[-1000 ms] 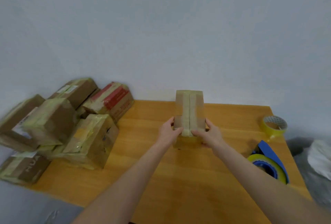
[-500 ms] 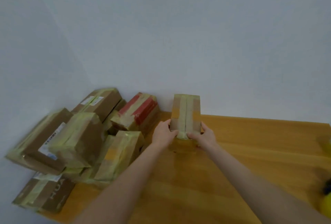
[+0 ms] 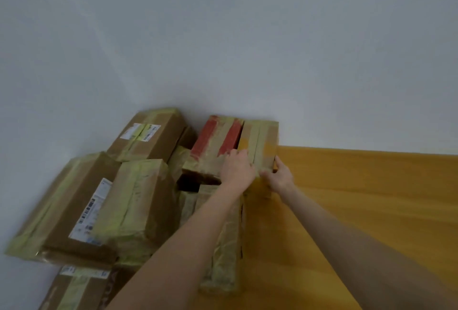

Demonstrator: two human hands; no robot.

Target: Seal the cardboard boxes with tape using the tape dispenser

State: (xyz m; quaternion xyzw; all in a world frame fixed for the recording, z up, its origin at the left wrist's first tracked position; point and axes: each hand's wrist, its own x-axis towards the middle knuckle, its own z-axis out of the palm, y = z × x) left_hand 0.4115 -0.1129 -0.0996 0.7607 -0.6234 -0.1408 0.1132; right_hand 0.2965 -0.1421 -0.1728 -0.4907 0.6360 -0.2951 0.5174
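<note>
Left grip (image 3: 238, 168) and right grip (image 3: 280, 177) hold the taped box (image 3: 262, 141) beside the pile (image 3: 138, 198) at the table's (image 3: 371, 198) far-left corner; likely stacking it, release next.

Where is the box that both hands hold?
In head view, the held box is at the table edge by the wall, just right of the red-striped box.

Stacked taped boxes (image 3: 138, 200) crowd the tabletop's (image 3: 359, 210) left edge and far-left corner; rightward it seems open.
</note>
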